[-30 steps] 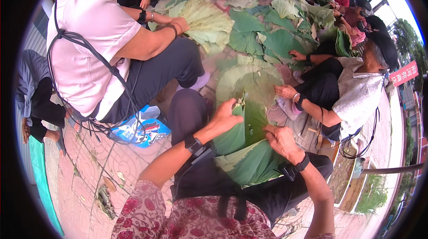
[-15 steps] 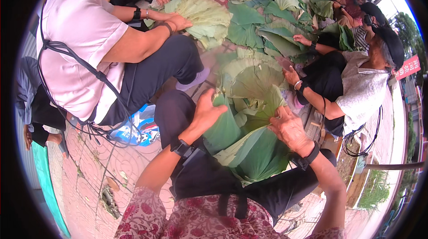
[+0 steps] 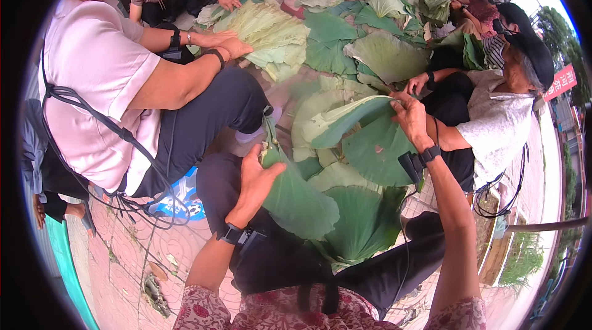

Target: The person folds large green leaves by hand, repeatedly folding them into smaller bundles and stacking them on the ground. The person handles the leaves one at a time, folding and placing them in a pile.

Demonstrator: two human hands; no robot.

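Observation:
My left hand (image 3: 258, 179) is closed on a folded green lotus leaf (image 3: 302, 203), its thumb lying along the leaf and its other fingers mostly hidden behind. The leaf hangs toward my lap, with its narrow gathered end pointing up. Farther out and to the right, my right hand (image 3: 410, 119) pinches the rim of another lotus leaf (image 3: 351, 120), pale on one face and dark green on the other. Beneath and between my hands lie several overlapping leaves, among them a broad dark green leaf (image 3: 361, 222) by my knees.
A person in a pale pink shirt (image 3: 92, 83) sits close on my left, hands on a yellowish leaf pile (image 3: 265, 31). Another in a patterned white shirt (image 3: 502, 105) sits at my right. More leaves (image 3: 330, 34) cover the paving beyond. A blue-white bag (image 3: 182, 197) lies left of my knee.
My right hand has moved away from me, lifting and spreading a leaf's rim. My left hand has shifted left and slightly toward me, drawing its leaf apart from the others.

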